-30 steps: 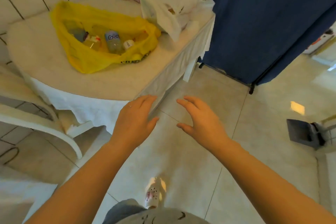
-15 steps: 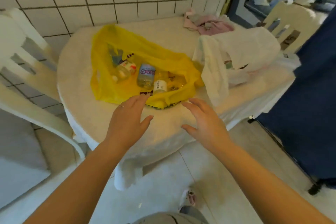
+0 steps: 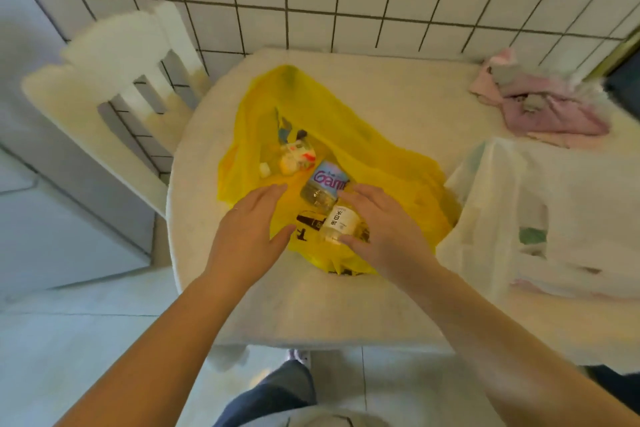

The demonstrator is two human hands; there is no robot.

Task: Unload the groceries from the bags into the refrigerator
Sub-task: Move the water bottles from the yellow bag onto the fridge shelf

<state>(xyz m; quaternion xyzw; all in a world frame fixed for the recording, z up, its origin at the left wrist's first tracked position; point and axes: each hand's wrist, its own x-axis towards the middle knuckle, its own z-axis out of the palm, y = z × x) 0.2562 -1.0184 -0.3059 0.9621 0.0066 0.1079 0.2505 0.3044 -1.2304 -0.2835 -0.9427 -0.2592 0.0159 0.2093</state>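
- Right hand (image 3: 377,236): fingers spread and curled round the small white-label bottle (image 3: 341,224); thumb seen under its near end, fingertips over the far side. Contact looks made, but a firm close isn't clear, so it's judged a forming grip, not a secure one.
- Left hand (image 3: 247,236): open, palm down, fingers together, nothing held; it is laid on or just over the near-left edge of the yellow bag (image 3: 381,156).
- Step in hand, as judged: 1st item to be taken out of the bag.
- Small bottle lies on its side near the bag mouth, touching or just beside the bigger blue-label bottle (image 3: 323,185). Grip to be closed round the body, not the cap end; bottle to be lifted up and toward the person so the neighbour isn't rolled.
- Bag film is thin and slack: the edge is best pinned flat w/ the left hand so the bag isn't dragged along.
- Further in: a small pale packet w/ red print (image 3: 294,158), contents not readable.
- Outward: white bag (image 3: 540,204) to the right, pink cloth (image 3: 540,104) behind it, all on the round white surface (image 3: 398,90); white chair (image 3: 114,80) at left.
- Refrigerator not identified w/ certainty in view; a carry is expected.
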